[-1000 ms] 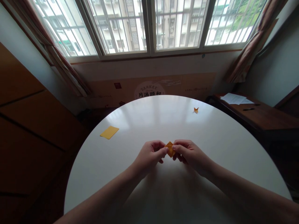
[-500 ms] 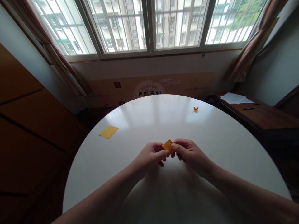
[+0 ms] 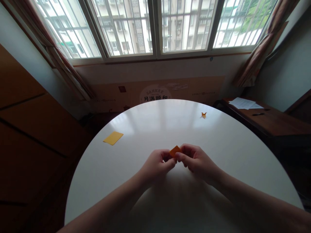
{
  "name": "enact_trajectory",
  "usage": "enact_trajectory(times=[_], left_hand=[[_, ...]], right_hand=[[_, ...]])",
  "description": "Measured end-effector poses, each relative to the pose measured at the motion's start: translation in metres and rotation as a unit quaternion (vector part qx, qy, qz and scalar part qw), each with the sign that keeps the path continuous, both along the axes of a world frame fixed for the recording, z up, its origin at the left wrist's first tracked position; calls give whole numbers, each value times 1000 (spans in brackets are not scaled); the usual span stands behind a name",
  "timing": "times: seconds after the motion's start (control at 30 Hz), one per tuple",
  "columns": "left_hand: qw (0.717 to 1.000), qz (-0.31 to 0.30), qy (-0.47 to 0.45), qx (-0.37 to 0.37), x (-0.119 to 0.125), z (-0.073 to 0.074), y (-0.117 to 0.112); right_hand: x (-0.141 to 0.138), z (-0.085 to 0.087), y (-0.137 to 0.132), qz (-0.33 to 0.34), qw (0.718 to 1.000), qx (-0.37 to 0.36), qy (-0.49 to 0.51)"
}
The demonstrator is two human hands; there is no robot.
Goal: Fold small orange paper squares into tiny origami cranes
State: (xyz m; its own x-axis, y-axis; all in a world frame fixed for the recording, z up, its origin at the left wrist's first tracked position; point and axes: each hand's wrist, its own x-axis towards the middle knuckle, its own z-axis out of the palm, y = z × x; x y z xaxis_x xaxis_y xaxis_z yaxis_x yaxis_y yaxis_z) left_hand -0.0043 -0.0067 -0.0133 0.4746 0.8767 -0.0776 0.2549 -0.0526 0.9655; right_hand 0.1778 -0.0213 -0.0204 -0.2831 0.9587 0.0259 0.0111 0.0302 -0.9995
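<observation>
A small folded piece of orange paper is held between both hands above the middle of the white round table. My left hand pinches its left and lower edge, thumb pointing toward the other hand. From the right, my right hand grips the paper with its thumb laid across the lower corner. The fingertips partly cover the paper, so its lower folds are hidden. A small orange origami figure with two raised points stands on the far right of the table.
Yellow paper sheets lie at the left of the table. To the right, white papers rest on a dark wooden desk. Behind the table are a printed cardboard panel and a barred window with curtains.
The folded paper has tilted in my hands and shows a darker orange side. My right thumb has slid down and left, closer to my left thumb.
</observation>
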Motion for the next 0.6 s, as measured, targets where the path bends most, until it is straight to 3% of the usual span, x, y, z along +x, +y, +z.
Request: enact_trajectory(times=[0.17, 0.33, 0.43, 0.6], left_hand=[[991, 41, 53, 119, -1, 9, -4], [977, 91, 26, 189, -2, 15, -7], [977, 104, 12, 186, -1, 15, -10], [986, 111, -8, 121, 0, 14, -12]], right_hand=[[3, 0, 0, -2, 1000, -10, -18], [4, 2, -2, 15, 996, 53, -74], [4, 3, -5, 8, 995, 72, -76], [6, 6, -7, -4, 996, 75, -53]])
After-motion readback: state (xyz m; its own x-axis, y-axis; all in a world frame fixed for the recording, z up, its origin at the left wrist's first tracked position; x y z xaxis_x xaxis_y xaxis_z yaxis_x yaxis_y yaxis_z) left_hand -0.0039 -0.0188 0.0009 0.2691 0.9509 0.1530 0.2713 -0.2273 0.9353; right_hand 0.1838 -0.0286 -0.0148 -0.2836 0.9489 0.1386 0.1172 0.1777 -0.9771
